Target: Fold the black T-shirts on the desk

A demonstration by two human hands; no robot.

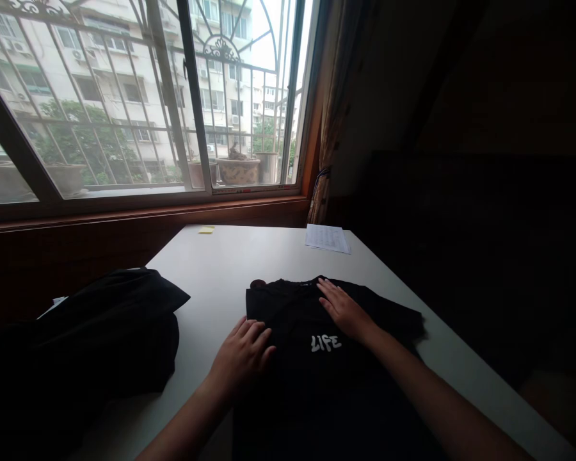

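A black T-shirt (pixel 292 378) with white lettering on its chest lies spread on the white table (pixel 249 250), its neckline towards the window. My left hand (pixel 244 347) rests at the shirt's left edge, palm down with the fingers stretched out. Near the collar, my right hand (pixel 342 306) lies flat on the cloth, fingers extended. The shirt's right sleeve reaches out towards the table's right side, while no left sleeve shows spread out. A small dark round object (pixel 258 283) sits just past the shirt's left shoulder. The shirt's lower part fades into shadow.
A heap of dark cloth (pixel 120 326) lies on the table's left side. Papers (pixel 327 238) and a yellow sticky note pad (pixel 206 230) are at the far edge. Beyond stand a barred window (pixel 196 96) and a tied curtain (pixel 326 141).
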